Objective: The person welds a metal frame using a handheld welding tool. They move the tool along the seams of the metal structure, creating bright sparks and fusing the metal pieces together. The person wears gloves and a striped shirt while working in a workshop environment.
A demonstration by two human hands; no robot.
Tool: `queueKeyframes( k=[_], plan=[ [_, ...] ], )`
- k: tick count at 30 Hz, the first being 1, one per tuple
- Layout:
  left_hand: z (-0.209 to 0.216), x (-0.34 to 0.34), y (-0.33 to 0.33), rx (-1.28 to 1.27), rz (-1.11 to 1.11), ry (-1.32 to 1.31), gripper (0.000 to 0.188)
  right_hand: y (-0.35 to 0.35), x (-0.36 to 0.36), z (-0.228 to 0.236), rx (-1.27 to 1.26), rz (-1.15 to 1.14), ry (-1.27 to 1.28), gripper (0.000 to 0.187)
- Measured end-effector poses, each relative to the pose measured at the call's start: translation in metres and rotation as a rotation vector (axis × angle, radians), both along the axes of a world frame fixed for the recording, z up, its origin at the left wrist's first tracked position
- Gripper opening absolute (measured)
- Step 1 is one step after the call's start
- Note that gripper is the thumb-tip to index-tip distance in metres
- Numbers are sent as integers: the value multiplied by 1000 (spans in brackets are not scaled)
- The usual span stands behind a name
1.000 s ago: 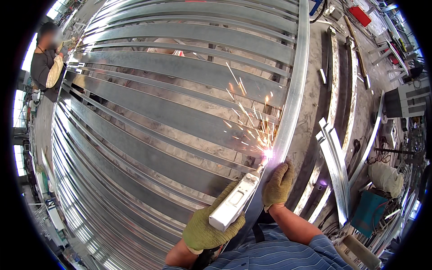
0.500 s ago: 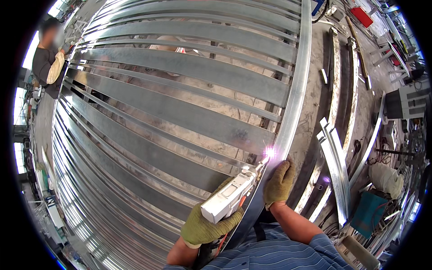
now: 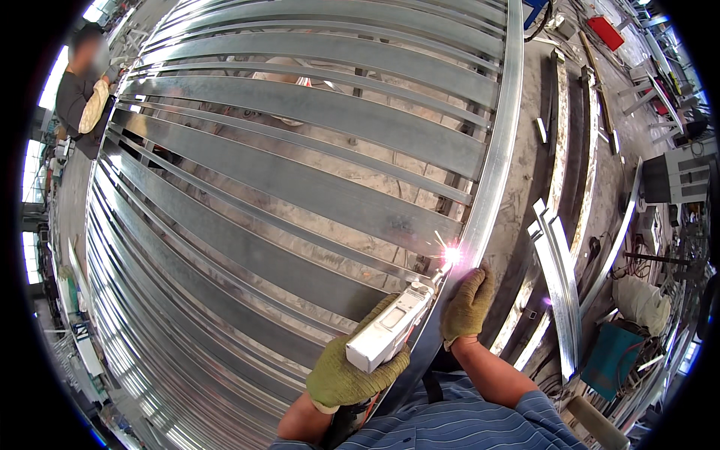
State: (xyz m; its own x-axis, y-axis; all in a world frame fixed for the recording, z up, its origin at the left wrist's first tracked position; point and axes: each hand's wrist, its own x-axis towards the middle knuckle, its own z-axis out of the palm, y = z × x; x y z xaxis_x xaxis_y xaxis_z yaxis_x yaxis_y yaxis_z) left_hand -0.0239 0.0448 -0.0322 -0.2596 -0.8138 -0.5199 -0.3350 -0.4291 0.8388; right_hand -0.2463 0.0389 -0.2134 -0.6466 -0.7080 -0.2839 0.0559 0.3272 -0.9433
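My left hand point(image 3: 349, 375), in an olive-green work glove, is wrapped around a white handheld welding gun point(image 3: 390, 326). The gun's narrow nozzle points up and to the right. A bright pinkish-white glare with sparks point(image 3: 452, 255) burns at its tip, where a flat slat point(image 3: 337, 193) meets the long side rail point(image 3: 496, 169) of a large metal frame. Just below the glare, my right hand point(image 3: 465, 307), gloved alike, is closed against the rail's outer edge. Its fingertips are partly hidden. The glare hides the joint itself.
Wide and narrow slats fill the frame leftward. At the far left edge stands another person point(image 3: 82, 94) in dark clothing. Right of the rail, long metal bars point(image 3: 559, 135) and shiny offcuts point(image 3: 556, 277) lie low down, near a teal box point(image 3: 616, 360) and a red case point(image 3: 604, 33).
The welding gun and my left hand have shifted slightly right and up. Sparks now spray from the glare, which looks brighter. My right hand stays at nearly the same spot on the rail.
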Motion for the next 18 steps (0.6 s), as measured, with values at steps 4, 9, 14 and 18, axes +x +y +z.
queueKeyframes(
  k=[4, 9, 14, 18],
  plan=[
    [-3, 0, 1, -47, -3, -16, 60, -1, 3, 5, -9, -14, -78, 44],
    [-4, 1, 2, -20, 14, 3, 59, -5, 6, 22, 0, -3, -129, 42],
    [-6, 0, 3, -40, 15, 1, 59, -4, 5, 10, -24, -15, -51, 42],
    [-1, 2, 1, 5, 6, 3, 60, -1, 0, -2, 10, 18, 83, 44]
  ],
)
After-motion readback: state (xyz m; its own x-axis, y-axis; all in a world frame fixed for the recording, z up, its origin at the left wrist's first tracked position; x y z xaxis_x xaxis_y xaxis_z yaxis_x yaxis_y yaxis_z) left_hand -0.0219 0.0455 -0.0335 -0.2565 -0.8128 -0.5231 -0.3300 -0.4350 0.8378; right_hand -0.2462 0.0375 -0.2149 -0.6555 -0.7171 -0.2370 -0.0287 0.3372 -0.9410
